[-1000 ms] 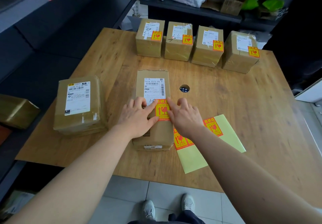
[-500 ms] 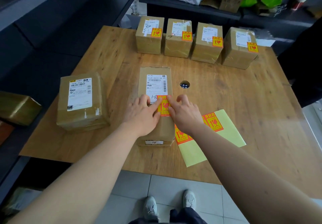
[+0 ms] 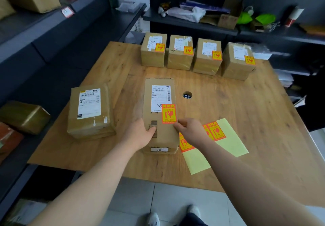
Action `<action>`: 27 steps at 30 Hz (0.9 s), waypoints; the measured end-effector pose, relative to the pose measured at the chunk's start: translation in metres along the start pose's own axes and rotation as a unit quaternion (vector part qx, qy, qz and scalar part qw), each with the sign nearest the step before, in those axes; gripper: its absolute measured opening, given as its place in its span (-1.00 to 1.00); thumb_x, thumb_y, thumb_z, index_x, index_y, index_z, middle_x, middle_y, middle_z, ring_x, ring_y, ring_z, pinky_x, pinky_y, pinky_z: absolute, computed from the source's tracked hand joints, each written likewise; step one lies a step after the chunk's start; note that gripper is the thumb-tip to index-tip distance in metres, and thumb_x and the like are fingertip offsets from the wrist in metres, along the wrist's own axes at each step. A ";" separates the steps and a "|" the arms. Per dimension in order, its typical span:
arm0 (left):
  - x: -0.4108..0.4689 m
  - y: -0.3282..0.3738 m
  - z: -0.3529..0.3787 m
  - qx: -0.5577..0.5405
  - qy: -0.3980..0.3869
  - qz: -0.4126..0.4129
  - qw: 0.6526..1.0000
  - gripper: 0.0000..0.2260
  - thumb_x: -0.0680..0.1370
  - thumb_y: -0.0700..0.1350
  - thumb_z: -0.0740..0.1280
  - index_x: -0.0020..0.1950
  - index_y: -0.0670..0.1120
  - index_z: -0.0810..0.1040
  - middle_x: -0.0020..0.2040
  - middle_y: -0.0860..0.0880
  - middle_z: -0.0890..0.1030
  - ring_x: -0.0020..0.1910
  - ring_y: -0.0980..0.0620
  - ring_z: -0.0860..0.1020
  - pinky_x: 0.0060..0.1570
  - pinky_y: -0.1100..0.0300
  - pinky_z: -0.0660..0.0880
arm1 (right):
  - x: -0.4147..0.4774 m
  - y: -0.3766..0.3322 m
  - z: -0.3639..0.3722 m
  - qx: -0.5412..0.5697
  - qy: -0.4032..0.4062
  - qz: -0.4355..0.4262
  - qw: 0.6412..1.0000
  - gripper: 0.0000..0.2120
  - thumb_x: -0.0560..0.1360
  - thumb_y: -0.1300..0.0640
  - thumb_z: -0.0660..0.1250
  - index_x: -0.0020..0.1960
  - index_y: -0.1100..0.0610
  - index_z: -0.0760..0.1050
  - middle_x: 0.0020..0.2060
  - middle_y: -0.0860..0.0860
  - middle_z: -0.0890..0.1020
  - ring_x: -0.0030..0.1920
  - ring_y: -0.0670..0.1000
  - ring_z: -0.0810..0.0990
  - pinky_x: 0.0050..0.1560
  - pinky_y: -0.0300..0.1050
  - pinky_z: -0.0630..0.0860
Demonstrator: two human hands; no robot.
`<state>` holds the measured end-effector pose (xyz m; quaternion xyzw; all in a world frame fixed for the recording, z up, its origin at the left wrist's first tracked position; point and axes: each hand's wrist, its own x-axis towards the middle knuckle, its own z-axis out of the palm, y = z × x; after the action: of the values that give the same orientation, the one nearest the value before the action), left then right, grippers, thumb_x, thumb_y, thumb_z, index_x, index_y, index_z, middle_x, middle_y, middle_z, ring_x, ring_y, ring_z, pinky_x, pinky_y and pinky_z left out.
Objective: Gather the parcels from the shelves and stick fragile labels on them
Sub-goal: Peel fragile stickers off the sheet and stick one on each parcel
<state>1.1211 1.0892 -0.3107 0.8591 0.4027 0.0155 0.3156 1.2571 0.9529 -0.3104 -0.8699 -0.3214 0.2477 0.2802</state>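
Between left hand [image 3: 139, 134] and right hand [image 3: 190, 131] lies the labelled parcel [image 3: 159, 134].

A wooden desk [image 3: 246, 120] fills mid-frame, with a round cable hole [image 3: 187, 95] near its centre. At the top lie a crumpled white bag [image 3: 190, 14] and green objects [image 3: 264, 18]. Grey floor tiles [image 3: 140, 199] show along the bottom.

Wooden table [image 3: 246, 106] bears a label sheet [image 3: 230, 141], two near parcels [image 3: 89, 109] [image 3: 159, 81] — four back parcels [image 3: 153, 57] [image 3: 179, 59] [image 3: 206, 62] [image 3: 236, 66].

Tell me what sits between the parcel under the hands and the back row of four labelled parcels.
Nothing: the head view shows only bare table between the near parcel and the back row.
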 end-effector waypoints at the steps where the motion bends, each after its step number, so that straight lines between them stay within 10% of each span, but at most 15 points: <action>1: 0.000 0.001 -0.002 -0.034 -0.002 -0.001 0.999 -0.65 0.51 0.02 0.34 0.24 -0.08 0.45 0.19 -0.09 0.56 0.14 -0.10 0.51 0.05 0.14 0.43 | -0.001 -0.003 0.001 0.007 0.000 0.003 1.000 -0.69 0.57 -0.06 0.20 0.05 0.10 0.63 -0.11 0.10 0.68 -0.20 0.04 0.58 -0.23 -0.04 0.51; 7: 0.018 0.008 -0.030 0.000 0.038 0.002 0.999 -0.63 0.49 0.07 0.35 0.23 -0.06 0.47 0.15 -0.04 0.54 0.13 -0.07 0.50 0.09 0.06 0.48 | 0.017 -0.025 -0.012 0.029 0.015 -0.031 0.999 -0.74 0.58 -0.02 0.22 0.03 0.07 0.64 -0.42 -0.05 0.53 -0.46 -0.11 0.39 -0.51 -0.32 0.27; 17: 0.114 0.027 -0.117 -0.047 0.125 -0.036 0.990 -0.68 0.49 0.06 0.36 0.19 -0.03 0.50 0.13 -0.01 0.59 0.06 -0.05 0.55 -0.01 0.09 0.50 | 0.143 -0.119 -0.053 0.037 0.031 -0.126 0.991 -0.72 0.58 -0.03 0.21 0.08 0.05 0.64 -0.07 -0.02 0.69 -0.08 0.00 0.60 -0.10 -0.09 0.54; 27: 0.241 0.015 -0.187 -0.090 0.117 -0.043 0.988 -0.70 0.51 -0.02 0.36 0.22 -0.04 0.50 0.15 0.00 0.59 -0.05 0.03 0.51 -0.20 0.20 0.38 | 0.280 -0.187 -0.042 0.021 0.026 -0.115 0.993 -0.67 0.59 -0.03 0.19 -0.03 0.17 0.62 -0.20 0.06 0.66 -0.21 0.03 0.60 -0.26 -0.09 0.53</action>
<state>1.2417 1.3503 -0.2076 0.8010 0.4708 0.1388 0.3428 1.3918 1.2541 -0.2293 -0.8271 -0.4069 0.1979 0.3334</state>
